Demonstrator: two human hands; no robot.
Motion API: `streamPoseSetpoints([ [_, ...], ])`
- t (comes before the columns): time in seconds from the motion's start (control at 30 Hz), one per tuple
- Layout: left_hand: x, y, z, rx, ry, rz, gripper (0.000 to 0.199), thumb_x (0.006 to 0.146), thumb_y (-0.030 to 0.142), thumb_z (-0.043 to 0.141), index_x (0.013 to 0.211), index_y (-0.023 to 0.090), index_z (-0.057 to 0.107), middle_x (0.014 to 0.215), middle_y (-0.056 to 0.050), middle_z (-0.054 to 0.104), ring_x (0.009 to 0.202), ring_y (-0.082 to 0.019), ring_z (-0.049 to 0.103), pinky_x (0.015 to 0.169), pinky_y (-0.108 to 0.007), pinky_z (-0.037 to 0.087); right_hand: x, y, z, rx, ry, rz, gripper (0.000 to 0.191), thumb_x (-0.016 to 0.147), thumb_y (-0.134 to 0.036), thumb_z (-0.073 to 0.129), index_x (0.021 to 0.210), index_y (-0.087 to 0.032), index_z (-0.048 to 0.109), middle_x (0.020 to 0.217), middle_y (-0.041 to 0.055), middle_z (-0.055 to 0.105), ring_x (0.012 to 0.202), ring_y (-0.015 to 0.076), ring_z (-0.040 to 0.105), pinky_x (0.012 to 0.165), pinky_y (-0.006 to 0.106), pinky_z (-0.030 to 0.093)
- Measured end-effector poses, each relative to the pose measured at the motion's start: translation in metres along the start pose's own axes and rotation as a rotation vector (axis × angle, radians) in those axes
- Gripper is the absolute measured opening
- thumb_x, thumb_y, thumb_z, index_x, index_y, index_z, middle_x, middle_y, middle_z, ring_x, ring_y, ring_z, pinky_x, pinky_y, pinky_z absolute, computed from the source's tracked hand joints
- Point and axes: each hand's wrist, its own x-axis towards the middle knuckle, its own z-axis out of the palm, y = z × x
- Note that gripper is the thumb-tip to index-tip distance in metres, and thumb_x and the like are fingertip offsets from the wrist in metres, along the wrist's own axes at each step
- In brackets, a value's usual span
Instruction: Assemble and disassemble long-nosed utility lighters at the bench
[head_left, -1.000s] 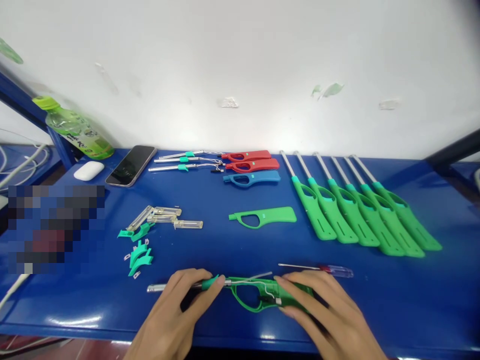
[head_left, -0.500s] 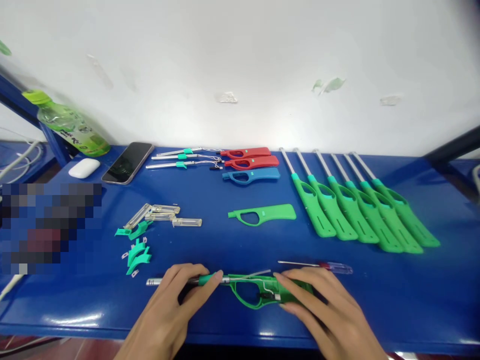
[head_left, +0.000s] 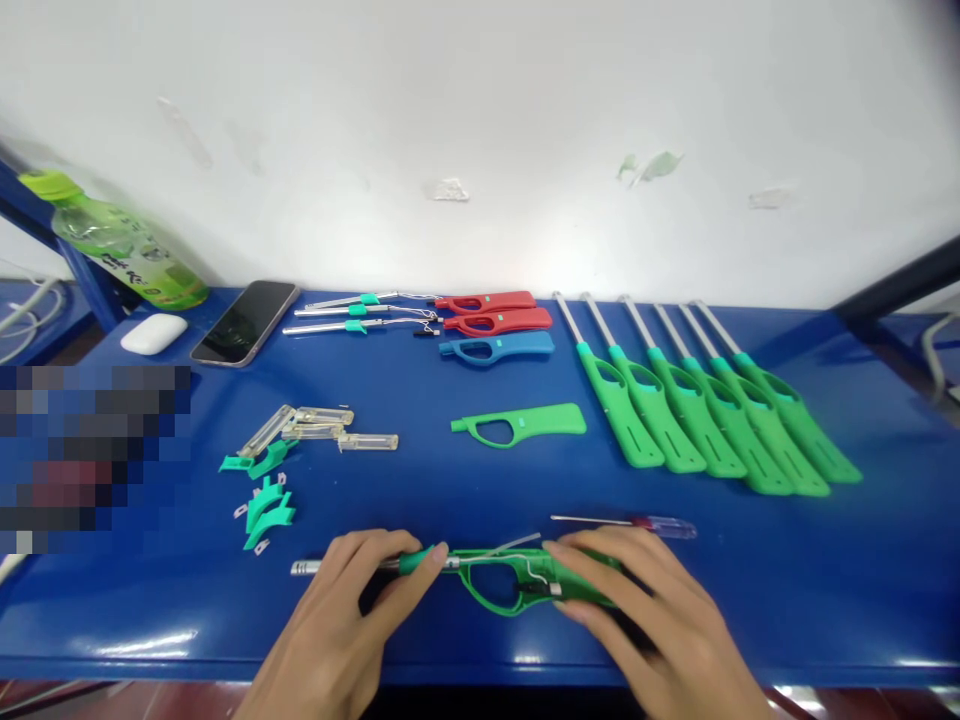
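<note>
An opened green lighter half-shell (head_left: 491, 604) lies low in front of me, its inside facing up. White wires and a small black igniter piece show within it, and a thin clear tube sticks out above. My left hand (head_left: 352, 600) pinches the metal lighter tube (head_left: 306, 568) at its teal collar, where it meets the shell's front end. My right hand (head_left: 645, 600) grips the shell's handle between thumb and fingers. Just behind that hand rests a screwdriver (head_left: 664, 526). Farther back is a loose green half-shell (head_left: 551, 422).
Several assembled green lighters (head_left: 690, 420) lie in a row at right. Red (head_left: 502, 320) and blue shells (head_left: 525, 347) lie at the back beside metal tubes (head_left: 322, 328). Clear fuel tanks (head_left: 367, 441), teal triggers (head_left: 266, 515), a phone (head_left: 246, 322), a white case (head_left: 154, 334) and a bottle (head_left: 127, 250) are at left.
The view has shifted slightly, so the things on the table appear a little farther left. Both hands keep the same hold on the lighter.
</note>
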Motion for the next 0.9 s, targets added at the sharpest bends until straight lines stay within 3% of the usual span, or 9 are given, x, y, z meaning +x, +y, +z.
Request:
streamPoseSetpoints([
  [0.17, 0.000, -0.005, 0.004, 0.062, -0.002, 0.096, 0.059, 0.103, -0.002, 0.049, 0.154, 0.024, 0.057, 0.135, -0.012, 0.057, 0.128, -0.021, 0.053, 0.104, -0.031, 0.056, 0.004, -0.007, 0.001, 0.009, 0.063, 0.016, 0.015, 0.108, -0.035, 0.068, 0.119, -0.027, 0.073, 0.121, 0.0038, 0.079, 0.111, 0.0225, 0.075, 0.097, 0.038, 0.056],
  [0.3, 0.005, -0.002, 0.006, 0.036, 0.021, 0.104, 0.048, 0.104, -0.001, 0.051, 0.148, 0.018, 0.060, 0.133, -0.013, 0.056, 0.125, -0.022, 0.054, 0.104, -0.033, 0.055, 0.007, -0.012, 0.002, 0.028, 0.073, 0.014, 0.009, 0.108, -0.029, 0.067, 0.114, -0.025, 0.073, 0.119, 0.0048, 0.077, 0.110, 0.0212, 0.072, 0.099, 0.037, 0.053],
  [0.43, 0.013, 0.005, 0.007, 0.043, 0.053, 0.108, 0.038, 0.107, 0.007, 0.055, 0.143, 0.018, 0.062, 0.130, -0.012, 0.058, 0.121, -0.023, 0.053, 0.100, -0.035, 0.054, 0.008, -0.013, 0.001, 0.046, 0.089, -0.002, 0.011, 0.107, -0.019, 0.067, 0.115, -0.023, 0.073, 0.118, 0.0058, 0.076, 0.110, 0.0203, 0.070, 0.096, 0.035, 0.054],
  [0.9, 0.035, 0.021, 0.021, -0.041, 0.083, 0.113, 0.033, 0.109, 0.008, 0.053, 0.138, 0.020, 0.063, 0.126, -0.009, 0.062, 0.115, -0.023, 0.054, 0.096, -0.037, 0.055, 0.019, -0.020, -0.006, 0.110, 0.204, -0.048, 0.017, 0.105, -0.007, 0.063, 0.108, -0.020, 0.073, 0.105, 0.0046, 0.080, 0.097, 0.0176, 0.077, 0.093, 0.035, 0.055],
])
